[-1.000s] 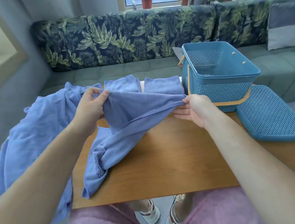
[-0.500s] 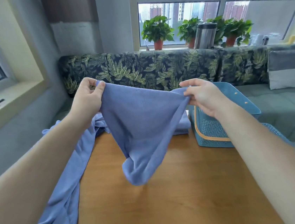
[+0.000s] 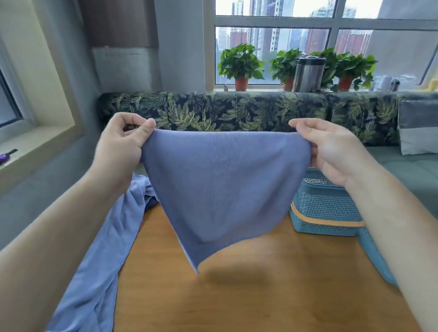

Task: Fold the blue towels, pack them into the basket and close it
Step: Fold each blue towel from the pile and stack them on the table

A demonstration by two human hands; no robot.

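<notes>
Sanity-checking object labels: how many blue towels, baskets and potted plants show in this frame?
Blue towels: 2, the held towel and the draped towel at left, which reads as one piece
Basket: 1
Potted plants: 3
Total: 6

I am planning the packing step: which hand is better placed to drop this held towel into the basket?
Probably the right hand: it pinches a corner of the towel close to the basket. The left hand pinches the opposite corner, farther away.
</notes>
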